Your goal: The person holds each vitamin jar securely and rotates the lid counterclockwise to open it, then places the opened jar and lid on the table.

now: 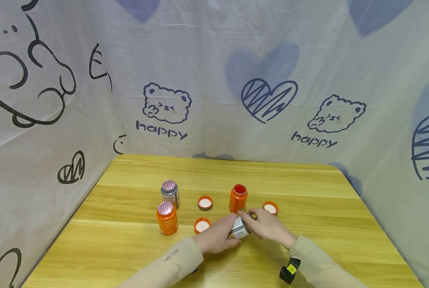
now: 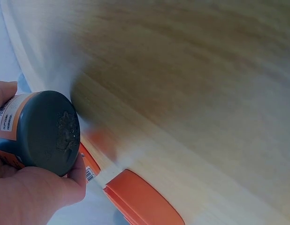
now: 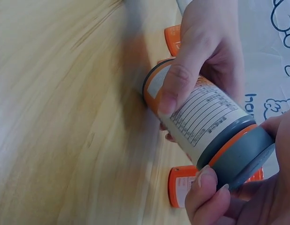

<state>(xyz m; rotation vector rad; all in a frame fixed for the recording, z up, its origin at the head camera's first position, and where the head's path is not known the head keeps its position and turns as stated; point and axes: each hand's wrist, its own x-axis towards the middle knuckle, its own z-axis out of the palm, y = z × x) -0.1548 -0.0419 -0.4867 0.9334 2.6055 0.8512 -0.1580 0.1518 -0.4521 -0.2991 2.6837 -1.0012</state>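
Note:
A grey pill bottle [image 1: 239,229] with a white printed label lies tilted between both hands, low above the table. My left hand [image 1: 217,236] grips it round the body, its dark grey base [image 2: 51,133] facing the left wrist camera. At the other end, fingers of my right hand [image 1: 268,227] pinch the grey cap [image 3: 243,159], which has an orange band at its lower edge and sits on the neck. Just behind the hands stands an orange bottle [image 1: 237,203], uncapped, its red inside showing.
To the left stand a grey bottle [image 1: 170,197] and an orange bottle [image 1: 167,221], both uncapped with shiny foil seals. Upturned caps lie at the middle [image 1: 205,203], nearer the left hand [image 1: 202,226], and behind the right hand [image 1: 270,207]. A printed cloth [image 1: 214,120] hangs behind the wooden table [image 1: 308,188].

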